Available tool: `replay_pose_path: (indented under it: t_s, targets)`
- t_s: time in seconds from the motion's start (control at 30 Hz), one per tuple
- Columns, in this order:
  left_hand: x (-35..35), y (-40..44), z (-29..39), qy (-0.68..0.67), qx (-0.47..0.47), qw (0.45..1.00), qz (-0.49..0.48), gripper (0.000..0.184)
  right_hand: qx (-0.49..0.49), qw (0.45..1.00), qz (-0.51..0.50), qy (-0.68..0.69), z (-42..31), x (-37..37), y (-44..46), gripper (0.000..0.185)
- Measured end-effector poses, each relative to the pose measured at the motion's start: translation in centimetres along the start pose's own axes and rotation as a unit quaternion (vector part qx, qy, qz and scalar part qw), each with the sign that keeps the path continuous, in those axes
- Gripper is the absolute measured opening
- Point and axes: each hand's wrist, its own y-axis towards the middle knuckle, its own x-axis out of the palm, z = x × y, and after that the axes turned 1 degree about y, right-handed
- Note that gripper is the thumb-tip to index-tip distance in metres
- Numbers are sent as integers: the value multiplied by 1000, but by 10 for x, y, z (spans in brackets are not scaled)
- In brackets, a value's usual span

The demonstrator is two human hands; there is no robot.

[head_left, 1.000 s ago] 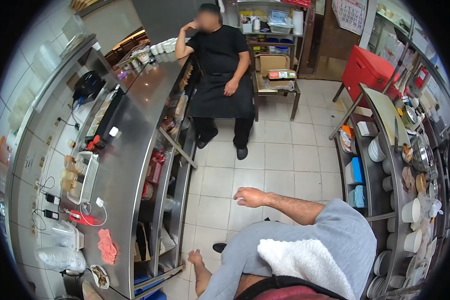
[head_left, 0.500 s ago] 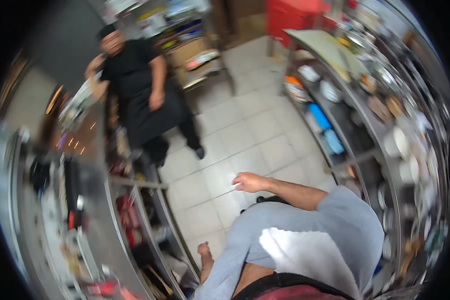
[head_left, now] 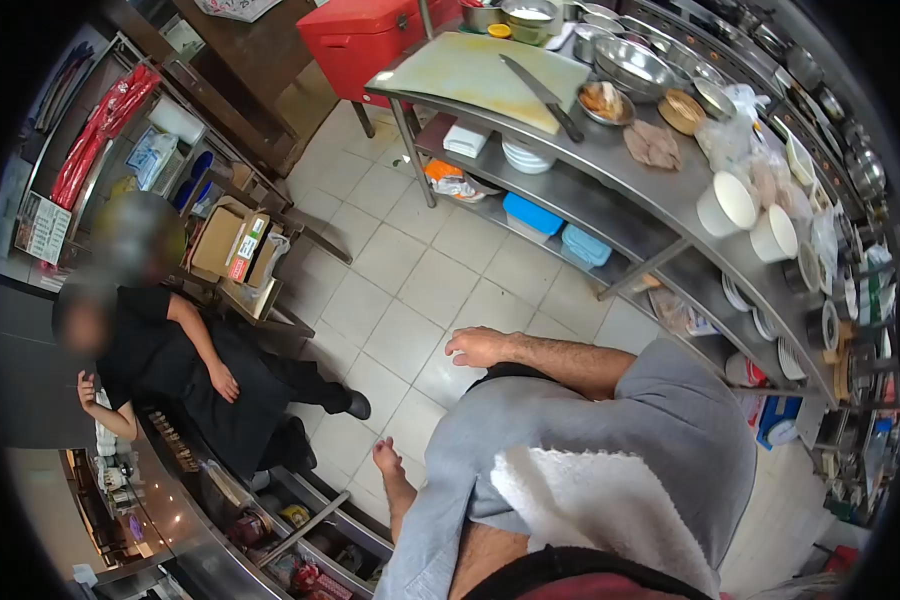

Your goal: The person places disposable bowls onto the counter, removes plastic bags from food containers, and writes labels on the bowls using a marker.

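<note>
My right hand (head_left: 478, 346) hangs over the tiled floor with its fingers loosely bent and apart, and holds nothing. Lower and to the left, my left hand (head_left: 387, 456) shows small beside my grey sleeve; its fingers look apart and nothing is seen in them. Both hands are clear of the furniture. A white towel (head_left: 595, 500) lies over my grey clothing. On the right-hand steel counter (head_left: 660, 178) are a cutting board (head_left: 470, 72), a knife (head_left: 540, 95), a bowl of food (head_left: 604, 102), a brown cloth (head_left: 653, 146) and white tubs (head_left: 727, 204).
A co-worker (head_left: 170, 350) in black sits at the left, legs reaching into the aisle, next to another steel counter (head_left: 185, 515). A small table with an open cardboard box (head_left: 220, 240) stands behind. At the back is a red cooler (head_left: 360, 45). Shelves run under the right counter.
The view has turned to the right: the co-worker now appears further left and lower, and the right counter fills more of the picture. My hands still hang low, with nothing taken hold of.
</note>
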Motion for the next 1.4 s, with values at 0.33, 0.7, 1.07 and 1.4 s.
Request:
replay_pose_path:
  t_s: [0.33, 0.7, 1.07, 1.4]
  targets:
    - [116, 83, 247, 15, 190, 982, 1, 44, -20, 993, 104, 61, 50, -149, 132, 26]
    - [125, 240, 569, -72, 261, 962, -26, 16, -24, 992, 122, 35, 63, -245, 345, 27]
    - [116, 396, 863, -203, 398, 892, 70, 8, 24, 995, 89, 34, 105, -374, 545, 31]
    - [15, 499, 1000, -190, 407, 825, 343, 13, -63, 996, 53, -34, 91, -544, 767, 29]
